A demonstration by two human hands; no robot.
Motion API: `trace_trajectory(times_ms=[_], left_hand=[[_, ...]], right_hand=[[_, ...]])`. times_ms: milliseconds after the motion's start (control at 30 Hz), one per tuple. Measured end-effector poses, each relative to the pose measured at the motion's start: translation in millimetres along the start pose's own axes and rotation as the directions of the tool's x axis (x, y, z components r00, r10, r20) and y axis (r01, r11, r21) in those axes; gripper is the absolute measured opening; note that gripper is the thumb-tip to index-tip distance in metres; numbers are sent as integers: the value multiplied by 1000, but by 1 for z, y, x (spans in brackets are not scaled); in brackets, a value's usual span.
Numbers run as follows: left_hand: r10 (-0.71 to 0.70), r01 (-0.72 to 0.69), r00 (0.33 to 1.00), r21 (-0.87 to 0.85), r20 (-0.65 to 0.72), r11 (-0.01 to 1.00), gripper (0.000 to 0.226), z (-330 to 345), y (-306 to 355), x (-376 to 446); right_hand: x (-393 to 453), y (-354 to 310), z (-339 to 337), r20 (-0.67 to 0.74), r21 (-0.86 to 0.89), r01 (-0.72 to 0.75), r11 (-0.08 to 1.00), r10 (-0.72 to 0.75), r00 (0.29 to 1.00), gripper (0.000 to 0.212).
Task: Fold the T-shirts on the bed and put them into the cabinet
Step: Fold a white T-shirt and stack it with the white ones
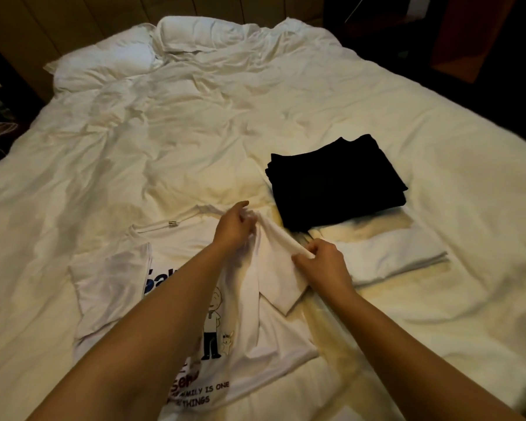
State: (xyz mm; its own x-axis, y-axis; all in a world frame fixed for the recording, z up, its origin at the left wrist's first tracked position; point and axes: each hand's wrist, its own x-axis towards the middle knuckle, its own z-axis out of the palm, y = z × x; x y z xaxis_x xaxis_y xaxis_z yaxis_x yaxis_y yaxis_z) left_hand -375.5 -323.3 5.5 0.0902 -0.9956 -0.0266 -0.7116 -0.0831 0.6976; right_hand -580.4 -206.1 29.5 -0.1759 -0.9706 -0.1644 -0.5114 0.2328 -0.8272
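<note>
A white printed T-shirt (176, 287) lies front-up on the near half of the bed (438, 147), its neckline toward twelve o'clock and its hem toward six. Its print shows a cartoon figure in dark trousers with a small pale animal beside it, blue lettering partly hidden under the forearm, reddish letters lower down, and at the hem the readable words "MILY IS ONE" and "THINGS"; the rest of the wording is covered. The cloth is thin, soft and creased, with one sleeve folded in at nine o'clock. A small tag or clip sits at the collar, too small to read. The left hand (234, 230) pinches the shirt's shoulder at about one o'clock of the print, fingers curled round the fabric. The right hand (322, 264) grips the same sleeve lower down, at three o'clock, thumb and fingers closed on a bunched ridge of cloth, so the sleeve stands lifted between the two hands. Just beyond, at two o'clock, a folded white T-shirt (392, 253) lies flat and rectangular, and a folded black T-shirt (337, 183) rests with its near edge overlapping it. The rumpled white duvet spreads all round, and two plump pillows (104, 62) lie at eleven to twelve o'clock near the wooden headboard wall (73, 16).
</note>
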Motion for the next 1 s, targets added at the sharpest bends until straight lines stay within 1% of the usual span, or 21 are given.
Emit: trace_trajectory(times_ms=[67, 100, 133, 233, 300, 333, 400, 467, 500, 533, 600, 667, 767, 800, 833, 867, 900, 933, 1000], left_hand=[[25, -29, 998, 71, 61, 997, 23, 0, 2, 4], [27, -32, 997, 82, 71, 996, 17, 1, 4, 6], [34, -39, 997, 69, 68, 997, 16, 0, 8, 6], [31, -31, 999, -68, 7, 997, 16, 0, 16, 11], [28, -34, 999, -140, -43, 990, 19, -1, 18, 13], [14, -23, 999, -168, -51, 986, 21, 0, 18, 14], [-33, 28, 999, -239, -18, 971, 15, 1, 18, 9], [-78, 80, 997, -325, 19, 942, 24, 5, 20, -1], [-80, 79, 997, -341, 12, 937, 27, 6, 23, -9], [-58, 49, 998, -322, -17, 946, 25, 9, 25, -17], [33, -46, 997, -194, -69, 980, 18, 16, 27, -35], [140, -143, 989, -94, -37, 985, 18, 25, 28, -52], [338, -337, 941, -62, 4, 940, 30, 32, 35, -76], [397, -395, 918, -68, 16, 916, 32, 33, 41, -83], [428, -424, 903, -101, 28, 900, 33, 34, 48, -90], [421, -410, 906, -161, 38, 898, 30, 36, 55, -95], [376, -355, 926, -245, 43, 902, 27, 38, 63, -101], [309, -280, 950, -333, 37, 901, 25, 39, 72, -104], [153, -115, 987, -490, 39, 864, 26, 42, 82, -103]], right_hand=[[-1, 1, -1, -9, 51, 19, 999, -18, 1000, 11], [-2, 1, -2, -21, 70, 40, 997, -39, 999, 10], [-2, -1, -3, -44, 80, 73, 994, -70, 997, 9], [-4, -8, -12, -170, 94, 223, 970, -205, 964, 7], [-2, -14, -19, -253, 145, 297, 944, -255, 933, 5], [0, -17, -22, -280, 179, 317, 931, -261, 924, 6], [5, -19, -24, -302, 210, 334, 919, -264, 916, 7], [10, -19, -22, -297, 207, 335, 919, -267, 917, 9], [12, -19, -20, -294, 204, 333, 921, -266, 918, 10], [15, -18, -19, -295, 201, 332, 921, -267, 918, 11], [20, -16, -17, -304, 187, 332, 924, -267, 914, 11], [26, -14, -17, -323, 176, 333, 926, -265, 909, 12], [30, -11, -19, -323, 200, 334, 921, -260, 910, 11], [31, -12, -20, -308, 203, 337, 919, -267, 913, 14], [31, -13, -20, -287, 210, 341, 917, -276, 918, 20], [30, -14, -20, -261, 243, 343, 907, -279, 924, 27], [28, -17, -21, -234, 306, 340, 889, -276, 932, 32], [26, -20, -22, -202, 388, 323, 863, -262, 944, 35], [22, -27, -24, -128, 511, 247, 824, -211, 969, 35]])
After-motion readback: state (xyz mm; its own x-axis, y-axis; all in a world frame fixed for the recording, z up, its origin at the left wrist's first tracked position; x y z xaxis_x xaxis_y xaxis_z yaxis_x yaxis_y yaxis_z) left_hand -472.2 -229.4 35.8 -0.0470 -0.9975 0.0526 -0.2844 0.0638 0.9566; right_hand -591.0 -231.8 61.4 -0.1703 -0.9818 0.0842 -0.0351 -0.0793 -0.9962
